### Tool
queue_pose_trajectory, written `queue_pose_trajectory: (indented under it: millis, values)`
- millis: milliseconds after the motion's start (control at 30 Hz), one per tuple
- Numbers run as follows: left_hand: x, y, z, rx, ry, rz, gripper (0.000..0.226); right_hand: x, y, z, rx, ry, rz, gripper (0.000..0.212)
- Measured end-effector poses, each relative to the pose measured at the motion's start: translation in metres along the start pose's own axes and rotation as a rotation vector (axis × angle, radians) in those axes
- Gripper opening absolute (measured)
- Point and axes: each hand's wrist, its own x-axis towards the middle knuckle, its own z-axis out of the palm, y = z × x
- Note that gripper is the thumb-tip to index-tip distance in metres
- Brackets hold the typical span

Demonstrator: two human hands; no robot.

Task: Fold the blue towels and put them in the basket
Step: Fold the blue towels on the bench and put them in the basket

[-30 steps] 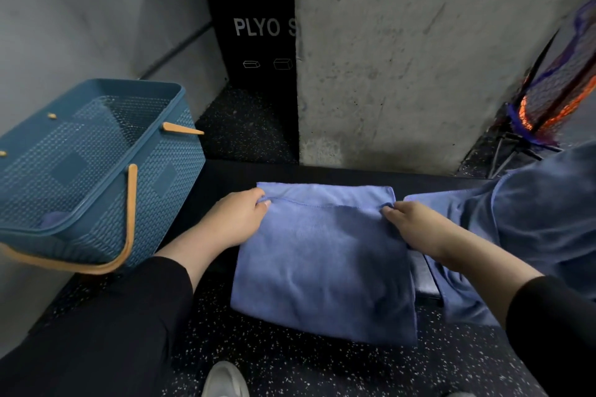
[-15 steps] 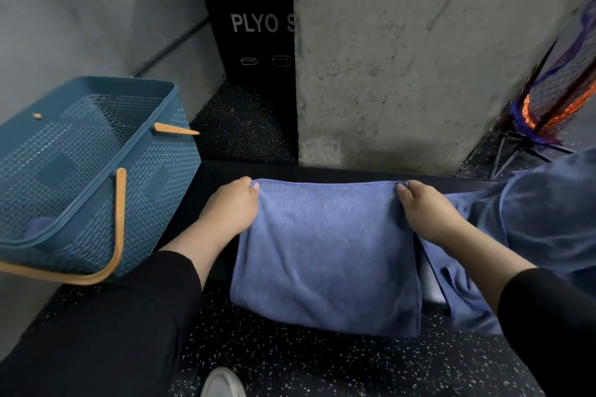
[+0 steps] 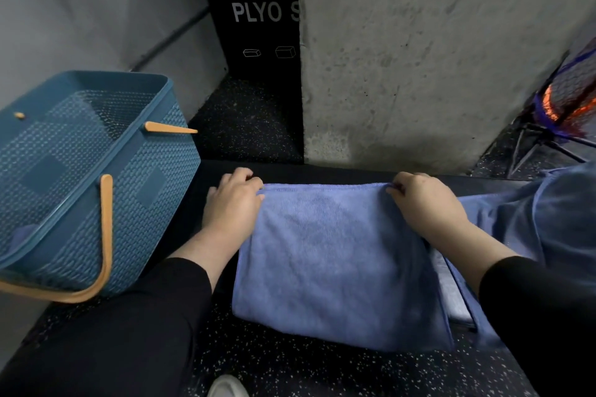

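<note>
A folded blue towel [image 3: 335, 261] lies across a black bench [image 3: 322, 172], its near edge hanging over the front. My left hand [image 3: 232, 203] pinches its far left corner and my right hand [image 3: 422, 206] pinches its far right corner, both at the far edge. A blue woven plastic basket [image 3: 80, 184] with tan handles stands tilted to the left; a bit of blue cloth shows at its bottom. More blue towels [image 3: 548, 219] lie heaped to the right, partly under my right forearm.
A concrete pillar [image 3: 435, 58] rises just behind the bench. A black plyo box [image 3: 258, 26] stands behind it to the left. A netted frame on a stand [image 3: 567, 106] is at the far right. The floor [image 3: 290, 371] is speckled black rubber. A white shoe tip [image 3: 225, 387] shows below.
Both hands carried the towel's upper layer away from me to the far edge, so the two far edges now line up. The hands now sit a little farther apart.
</note>
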Motion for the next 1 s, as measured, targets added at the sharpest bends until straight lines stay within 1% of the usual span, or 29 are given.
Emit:
queue_pose_trajectory:
  millis: [100, 233, 400, 533, 633, 733, 833, 1000]
  values:
    - [0.006, -0.001, -0.001, -0.129, -0.047, 0.044, 0.016, 0.002, 0.003, 0.002, 0.026, 0.023, -0.034, 0.017]
    - [0.009, -0.005, -0.005, -0.158, -0.016, 0.102, 0.008, 0.007, 0.006, -0.001, 0.042, -0.022, -0.1, 0.012]
    - [0.009, -0.007, -0.006, -0.208, -0.036, 0.089, 0.005, 0.01, 0.006, -0.002, 0.091, -0.058, -0.106, 0.01]
    - [0.011, -0.011, -0.008, -0.277, -0.085, 0.119, 0.006, 0.007, 0.005, -0.004, 0.19, -0.052, -0.056, 0.012]
    - [0.01, -0.011, -0.01, -0.288, -0.102, 0.116, 0.009, 0.007, 0.002, -0.008, 0.318, -0.02, -0.003, 0.009]
    - [0.007, -0.012, -0.011, -0.397, -0.075, 0.061, 0.012, 0.004, -0.003, -0.018, 0.448, -0.006, 0.049, 0.008]
    - [0.004, -0.012, -0.02, -0.514, -0.05, 0.017, 0.008, 0.001, -0.007, -0.028, 0.602, 0.017, 0.11, 0.007]
    - [-0.005, -0.011, -0.045, -0.66, 0.014, -0.001, 0.009, -0.011, -0.01, -0.049, 0.719, 0.078, 0.129, 0.011]
